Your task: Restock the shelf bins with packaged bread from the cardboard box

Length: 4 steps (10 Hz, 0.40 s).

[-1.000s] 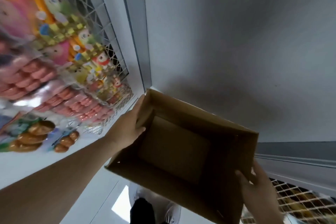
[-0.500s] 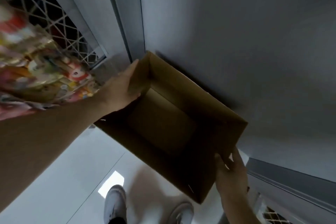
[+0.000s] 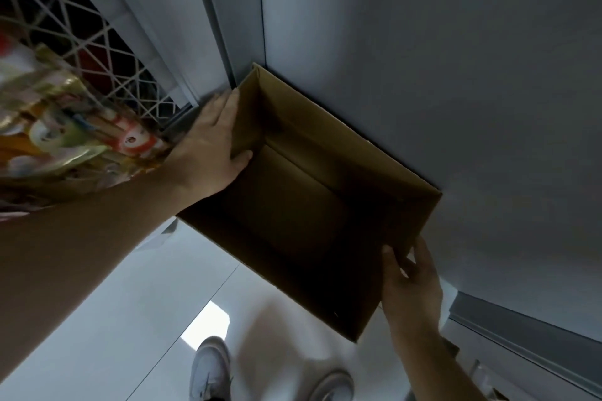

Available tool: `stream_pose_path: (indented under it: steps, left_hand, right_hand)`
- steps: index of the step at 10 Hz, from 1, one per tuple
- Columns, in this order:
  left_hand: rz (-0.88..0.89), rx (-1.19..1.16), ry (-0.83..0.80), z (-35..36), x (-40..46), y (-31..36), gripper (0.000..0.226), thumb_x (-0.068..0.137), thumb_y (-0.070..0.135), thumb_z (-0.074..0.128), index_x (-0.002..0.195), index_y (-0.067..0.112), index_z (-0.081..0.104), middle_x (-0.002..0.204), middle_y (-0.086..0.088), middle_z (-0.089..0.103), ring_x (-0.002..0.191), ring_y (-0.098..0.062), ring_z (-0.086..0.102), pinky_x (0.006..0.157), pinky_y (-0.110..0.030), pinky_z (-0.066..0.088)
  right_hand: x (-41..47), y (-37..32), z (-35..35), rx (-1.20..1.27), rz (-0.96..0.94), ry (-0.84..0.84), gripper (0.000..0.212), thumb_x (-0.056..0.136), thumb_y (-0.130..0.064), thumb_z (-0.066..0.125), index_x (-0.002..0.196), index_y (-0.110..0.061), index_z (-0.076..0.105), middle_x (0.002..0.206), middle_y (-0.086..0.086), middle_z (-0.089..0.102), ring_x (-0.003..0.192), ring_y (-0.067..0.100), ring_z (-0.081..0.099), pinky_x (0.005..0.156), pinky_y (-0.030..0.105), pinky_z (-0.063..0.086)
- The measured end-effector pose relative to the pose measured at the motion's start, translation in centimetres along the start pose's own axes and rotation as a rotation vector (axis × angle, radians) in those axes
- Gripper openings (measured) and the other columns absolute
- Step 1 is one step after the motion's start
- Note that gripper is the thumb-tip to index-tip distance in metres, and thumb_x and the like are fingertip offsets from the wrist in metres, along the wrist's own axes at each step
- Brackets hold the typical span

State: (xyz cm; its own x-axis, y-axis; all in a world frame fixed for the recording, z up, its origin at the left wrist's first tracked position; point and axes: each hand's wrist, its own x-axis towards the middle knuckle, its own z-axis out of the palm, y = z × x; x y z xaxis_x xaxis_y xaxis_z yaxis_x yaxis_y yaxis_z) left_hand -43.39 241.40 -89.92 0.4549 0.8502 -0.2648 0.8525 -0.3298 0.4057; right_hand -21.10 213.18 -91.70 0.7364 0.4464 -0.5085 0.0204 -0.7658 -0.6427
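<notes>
Cardboard box (image 3: 309,205): open top faces camera, interior dark, no contents visible; held above floor (image 3: 114,335), far edge against grey panel (image 3: 423,58). Left hand (image 3: 211,140) grips box's left wall, thumb inside, fingers outside. Right hand (image 3: 412,283) pinches near right corner, thumb inside rim. Wire-mesh shelf bin (image 3: 107,52) upper left w/ colourful blurred packets (image 3: 65,120). 2 grey shoes (image 3: 210,368) below.

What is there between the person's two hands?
In the head view, only the open cardboard box lies between them: the left hand grips one wall, the right hand the opposite corner. No bread shows inside its dark interior.
</notes>
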Motion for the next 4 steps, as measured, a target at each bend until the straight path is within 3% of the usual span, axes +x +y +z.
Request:
stream_pose_path:
  steps: [1,2,3,4]
  left_hand:
    - [-0.015,-0.012,0.002,0.4,0.0,0.1,0.105,0.095,0.037,0.071,0.166,0.025,-0.005,0.174,0.006,-0.001,0.160,-0.014,-0.001,0.127,-0.037,0.006]
    - [-0.007,-0.037,0.006,0.2,-0.4,0.8,0.103,0.095,0.037,0.070,0.166,0.028,-0.004,0.174,0.008,0.000,0.160,-0.013,-0.002,0.124,-0.033,0.002]
    - [0.041,-0.082,-0.005,-0.3,-0.9,1.3,0.098,0.096,0.038,0.069,0.166,0.034,0.000,0.174,0.012,0.002,0.160,-0.012,-0.001,0.121,-0.031,0.001]
    - [0.072,-0.147,-0.018,-1.2,-2.1,2.0,0.091,0.097,0.044,0.066,0.164,0.042,0.005,0.173,0.015,0.009,0.159,-0.011,0.006,0.123,-0.035,0.008]
  right_hand:
    - [-0.1,0.0,-0.1,-0.024,-0.012,0.000,0.052,0.105,-0.042,0.061,0.155,-0.041,0.046,0.126,-0.006,0.073,0.099,0.013,0.069,0.069,0.012,0.045]
    - [0.0,0.1,-0.3,-0.042,-0.016,-0.005,0.055,0.102,-0.048,0.062,0.154,-0.045,0.045,0.129,-0.005,0.074,0.110,0.020,0.073,0.085,0.031,0.054]
    - [-0.5,-0.7,-0.7,-0.051,0.034,-0.041,0.061,0.099,-0.053,0.064,0.155,-0.052,0.039,0.132,-0.007,0.072,0.115,0.023,0.072,0.103,0.053,0.052]
    - [-1.2,-2.2,-1.4,-0.088,0.034,-0.029,0.071,0.097,-0.053,0.067,0.159,-0.045,0.034,0.136,-0.006,0.068,0.115,0.021,0.069,0.098,0.044,0.052]
